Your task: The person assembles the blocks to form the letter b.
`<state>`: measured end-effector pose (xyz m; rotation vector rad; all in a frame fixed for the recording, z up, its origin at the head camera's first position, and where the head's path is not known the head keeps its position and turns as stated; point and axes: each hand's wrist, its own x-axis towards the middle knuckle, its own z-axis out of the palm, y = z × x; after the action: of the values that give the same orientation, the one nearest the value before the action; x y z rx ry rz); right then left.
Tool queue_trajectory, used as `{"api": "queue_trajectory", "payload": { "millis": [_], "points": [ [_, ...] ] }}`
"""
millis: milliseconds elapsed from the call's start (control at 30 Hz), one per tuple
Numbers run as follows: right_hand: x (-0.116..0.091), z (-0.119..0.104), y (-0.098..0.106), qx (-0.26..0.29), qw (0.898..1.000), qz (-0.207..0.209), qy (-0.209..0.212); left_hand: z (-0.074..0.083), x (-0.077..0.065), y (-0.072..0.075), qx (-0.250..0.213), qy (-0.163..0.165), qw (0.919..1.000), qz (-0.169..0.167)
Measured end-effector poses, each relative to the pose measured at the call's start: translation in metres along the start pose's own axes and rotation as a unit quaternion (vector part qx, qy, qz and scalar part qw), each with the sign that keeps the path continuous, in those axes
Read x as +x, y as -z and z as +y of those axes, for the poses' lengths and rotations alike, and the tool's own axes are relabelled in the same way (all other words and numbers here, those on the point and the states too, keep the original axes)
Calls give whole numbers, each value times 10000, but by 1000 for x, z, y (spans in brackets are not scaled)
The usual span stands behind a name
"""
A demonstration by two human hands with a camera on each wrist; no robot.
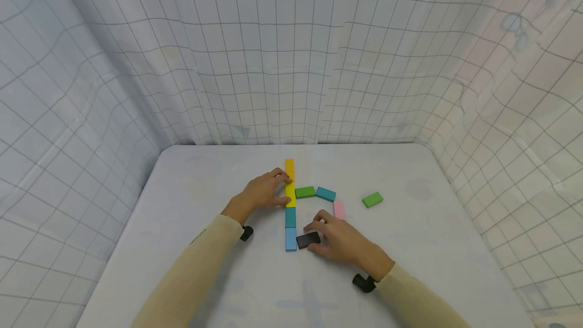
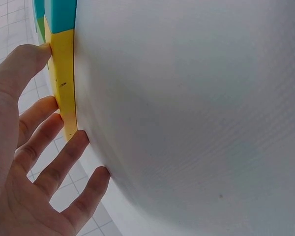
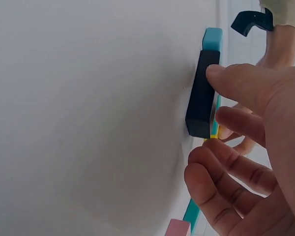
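A straight column of blocks runs away from the person: a light blue block point(image 1: 290, 240), a teal block point(image 1: 290, 217) and yellow blocks point(image 1: 290, 186). My left hand point(image 1: 264, 191) rests its thumb and fingertips along the left side of the yellow part, fingers spread. My right hand point(image 1: 341, 239) pinches a black block point(image 1: 308, 240) between thumb and index finger, just right of the light blue one. In the right wrist view the thumb lies against the black block point(image 3: 203, 93), the other fingers loosely bent.
A green block point(image 1: 305, 192), a blue block point(image 1: 325, 194) and a pink block point(image 1: 339, 210) curve round from the column's right side. Another green block point(image 1: 372, 199) lies apart on the right of the white table point(image 1: 196, 181). Gridded white curtains point(image 1: 291, 65) surround the table's back and sides.
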<state>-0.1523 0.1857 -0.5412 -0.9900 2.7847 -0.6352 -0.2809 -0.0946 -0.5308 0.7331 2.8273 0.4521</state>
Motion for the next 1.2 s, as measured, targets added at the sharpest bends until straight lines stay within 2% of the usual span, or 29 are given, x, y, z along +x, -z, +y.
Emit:
{"api": "queue_trajectory", "payload": {
  "millis": [333, 600, 800, 967, 1200],
  "points": [
    [-7, 15, 13, -7, 9985, 543, -96, -2, -1, 4, -20, -10, 10000, -16],
    [-21, 41, 34, -141, 9910, 1328, -104, -5, 0, 0, -169, -78, 9998, -71],
    [-32, 68, 49, -327, 9844, 1518, -825, -3, 0, 0, -181, -29, 9998, -77],
    [-42, 89, 58, -302, 9780, 1653, -1236, 0, -2, -1, -241, -2, 9997, -77],
    [-49, 116, 60, -299, 9735, 1310, -1848, 0, -2, -1, -199, 41, 9998, -54]
  ]
}}
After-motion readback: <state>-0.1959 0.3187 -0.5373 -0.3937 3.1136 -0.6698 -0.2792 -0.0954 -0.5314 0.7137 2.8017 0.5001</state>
